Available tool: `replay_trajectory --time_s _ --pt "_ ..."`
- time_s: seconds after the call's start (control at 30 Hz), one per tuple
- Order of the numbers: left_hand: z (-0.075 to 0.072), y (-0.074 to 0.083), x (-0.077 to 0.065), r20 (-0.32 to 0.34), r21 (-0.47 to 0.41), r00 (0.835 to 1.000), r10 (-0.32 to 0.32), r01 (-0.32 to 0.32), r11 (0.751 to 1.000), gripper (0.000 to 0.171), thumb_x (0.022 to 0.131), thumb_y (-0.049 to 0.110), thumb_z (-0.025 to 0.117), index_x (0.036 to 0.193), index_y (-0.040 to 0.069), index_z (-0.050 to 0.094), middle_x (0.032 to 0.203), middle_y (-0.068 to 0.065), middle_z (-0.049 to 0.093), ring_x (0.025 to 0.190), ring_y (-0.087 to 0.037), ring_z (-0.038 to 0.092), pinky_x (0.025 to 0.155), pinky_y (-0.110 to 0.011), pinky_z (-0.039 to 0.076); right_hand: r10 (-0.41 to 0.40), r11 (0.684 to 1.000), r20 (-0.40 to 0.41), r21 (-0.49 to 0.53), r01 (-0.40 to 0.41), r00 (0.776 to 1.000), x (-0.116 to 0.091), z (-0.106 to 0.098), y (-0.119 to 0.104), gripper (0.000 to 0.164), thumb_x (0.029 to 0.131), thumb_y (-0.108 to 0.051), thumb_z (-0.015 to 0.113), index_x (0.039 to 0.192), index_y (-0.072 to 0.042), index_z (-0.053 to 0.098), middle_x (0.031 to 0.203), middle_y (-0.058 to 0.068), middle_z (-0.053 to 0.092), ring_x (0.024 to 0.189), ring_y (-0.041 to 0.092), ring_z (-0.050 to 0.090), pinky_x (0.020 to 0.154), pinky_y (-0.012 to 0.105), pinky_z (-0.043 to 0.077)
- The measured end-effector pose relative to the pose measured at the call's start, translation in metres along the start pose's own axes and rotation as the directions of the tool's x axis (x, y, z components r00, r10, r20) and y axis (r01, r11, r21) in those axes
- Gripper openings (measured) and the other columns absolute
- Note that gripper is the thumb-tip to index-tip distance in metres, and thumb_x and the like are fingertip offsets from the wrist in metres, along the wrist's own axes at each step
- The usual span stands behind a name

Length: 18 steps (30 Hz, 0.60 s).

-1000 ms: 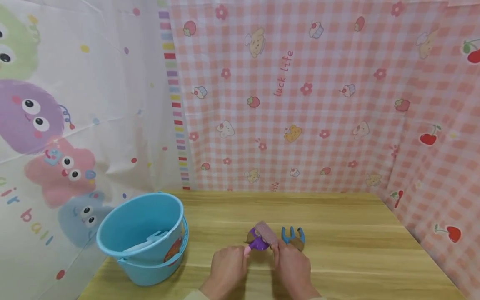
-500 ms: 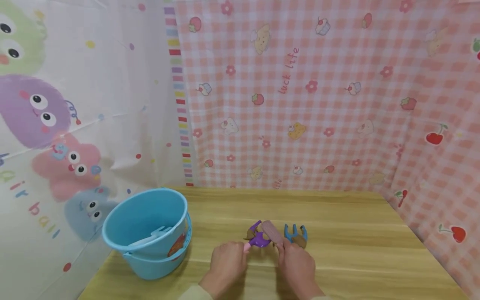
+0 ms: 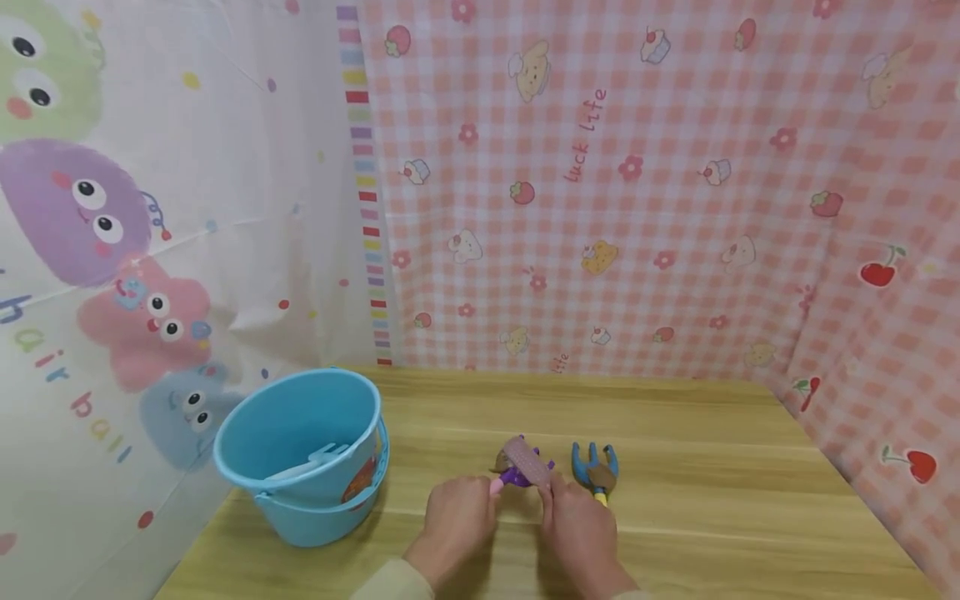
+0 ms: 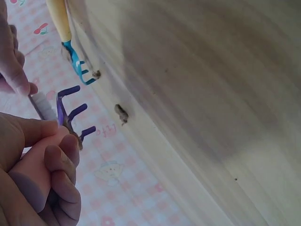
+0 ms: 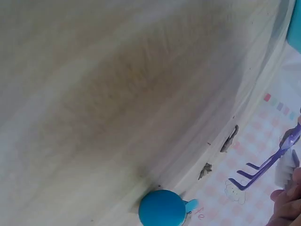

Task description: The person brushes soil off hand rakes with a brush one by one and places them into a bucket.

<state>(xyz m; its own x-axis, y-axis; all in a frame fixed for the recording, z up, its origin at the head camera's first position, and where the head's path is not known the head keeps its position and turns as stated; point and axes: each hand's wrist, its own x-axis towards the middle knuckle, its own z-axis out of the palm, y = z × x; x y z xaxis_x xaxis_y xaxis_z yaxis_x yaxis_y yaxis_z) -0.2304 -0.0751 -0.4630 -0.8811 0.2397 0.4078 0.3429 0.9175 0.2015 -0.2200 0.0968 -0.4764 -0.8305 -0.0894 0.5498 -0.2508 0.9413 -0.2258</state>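
Note:
My left hand (image 3: 459, 518) grips the pink handle (image 4: 35, 172) of a small toy hand rake with purple tines (image 5: 263, 173). Brown dirt clings near the base of the tines. In my right hand (image 3: 581, 527), a small brush (image 3: 527, 462) with a dusty-pink back is pinched; its white bristles (image 4: 44, 106) lie against or right beside the purple rake head. Just right of the brush, a blue toy rake (image 3: 594, 467) with a yellow handle (image 4: 59, 20) lies on the table, a brown clump on its head.
A light blue bucket (image 3: 318, 517) stands on the table at the left, a pale blue fork-shaped tool (image 3: 311, 460) inside. Brown bits (image 4: 121, 114) lie on the wooden tabletop (image 3: 712, 508). Patterned cloths (image 3: 675, 217) hang behind and at both sides.
The brush has moved left across the purple rake head, whose tines have turned to point right. The right hand has shifted left, uncovering the blue rake's yellow handle. The head view has shifted slightly.

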Motion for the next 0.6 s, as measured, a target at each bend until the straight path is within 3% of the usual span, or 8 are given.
replay_trajectory --time_s 0.23,0.4,0.47,0.6 --pt "-0.001 0.005 -0.002 0.01 0.021 1.0 0.013 -0.013 1.0 0.026 0.09 0.024 0.069 0.068 0.012 0.06 0.056 0.002 0.05 0.048 -0.016 0.049 0.045 -0.03 0.04 0.072 0.997 0.082 0.003 -0.072 0.994 0.007 0.003 0.014 0.018 0.094 -0.023 0.066 0.092 -0.005 0.066 0.067 0.009 0.061 0.053 0.027 0.058 0.044 0.04 0.047" --pt "0.0 0.008 -0.004 0.013 0.031 0.999 0.039 -0.039 0.999 0.026 0.09 0.024 0.069 0.068 0.012 0.061 0.056 0.002 0.05 0.048 -0.017 0.051 0.045 -0.03 0.04 0.124 0.992 0.14 0.013 -0.127 0.982 0.012 -0.001 0.023 0.024 0.095 -0.023 0.065 0.107 -0.002 0.067 0.073 0.011 0.063 0.058 0.028 0.06 0.048 0.043 0.05" --pt "0.0 0.008 -0.004 0.006 0.034 0.999 0.038 -0.038 0.999 0.027 0.09 0.024 0.069 0.067 0.012 0.06 0.056 0.002 0.05 0.048 -0.017 0.051 0.044 -0.03 0.039 0.123 0.991 0.142 0.025 -0.128 0.982 0.014 -0.003 0.021 0.025 0.095 -0.023 0.065 0.11 -0.002 0.068 0.074 0.011 0.064 0.058 0.028 0.06 0.048 0.044 0.05" --pt "0.0 0.007 -0.002 0.001 0.037 0.999 0.034 -0.034 0.999 0.026 0.089 0.023 0.069 0.067 0.012 0.059 0.056 0.003 0.05 0.048 -0.016 0.051 0.045 -0.03 0.04 0.082 0.994 0.099 0.062 -0.088 0.992 0.014 -0.006 0.01 0.018 0.094 -0.022 0.065 0.1 -0.006 0.067 0.075 0.011 0.066 0.057 0.03 0.062 0.045 0.044 0.049"
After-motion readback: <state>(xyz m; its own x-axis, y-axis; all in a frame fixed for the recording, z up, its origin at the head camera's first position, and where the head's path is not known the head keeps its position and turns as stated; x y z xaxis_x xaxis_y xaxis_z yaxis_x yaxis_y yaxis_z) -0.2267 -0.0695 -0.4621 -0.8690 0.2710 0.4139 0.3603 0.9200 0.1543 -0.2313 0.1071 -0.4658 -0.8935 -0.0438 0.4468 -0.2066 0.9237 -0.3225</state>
